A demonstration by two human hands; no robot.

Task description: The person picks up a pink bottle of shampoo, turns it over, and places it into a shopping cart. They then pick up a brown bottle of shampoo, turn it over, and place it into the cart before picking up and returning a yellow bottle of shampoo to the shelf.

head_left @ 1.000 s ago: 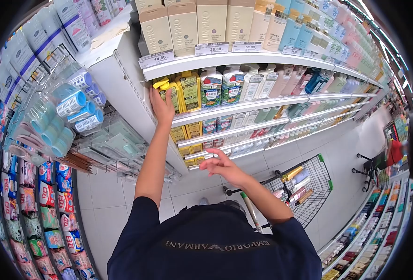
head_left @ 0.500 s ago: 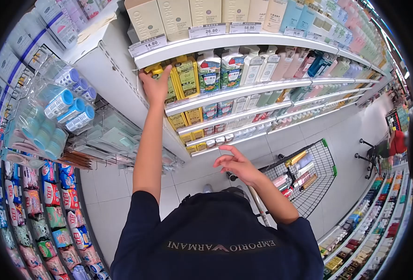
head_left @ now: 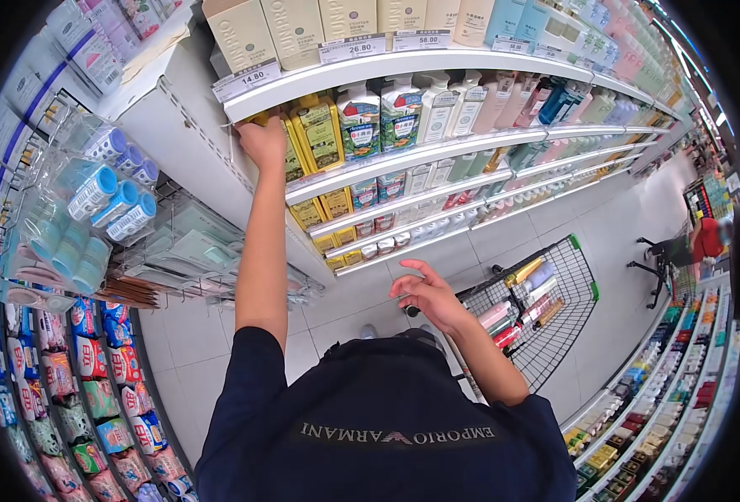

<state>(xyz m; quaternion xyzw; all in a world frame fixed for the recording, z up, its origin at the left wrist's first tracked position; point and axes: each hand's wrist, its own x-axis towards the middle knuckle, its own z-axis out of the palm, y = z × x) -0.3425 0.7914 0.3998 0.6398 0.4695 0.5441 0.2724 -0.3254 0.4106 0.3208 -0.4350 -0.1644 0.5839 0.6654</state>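
My left hand (head_left: 263, 144) reaches into the left end of an upper shelf. It is closed around the top of a yellow bottle (head_left: 261, 119), mostly covered by the hand. Beside it stand more yellow bottles with green-and-pale labels, one being a yellow bottle (head_left: 318, 134) just right of my hand. White bottles with red, green and blue labels (head_left: 359, 123) follow further right. My right hand (head_left: 428, 296) hovers over the floor near the cart handle, open with its fingers apart and loosely bent, holding nothing.
A wire shopping cart (head_left: 566, 314) with several bottles and packages stands at the right. Hanging blue-capped packs (head_left: 102, 188) jut out on the left, beside a white shelf end panel (head_left: 194, 134). Further right, a person in red (head_left: 704, 240) stands by another cart.
My left hand has pushed slightly deeper over the yellow bottle, and its spread thumb has closed in. My right hand stays nearly the same. The view has shifted slightly.
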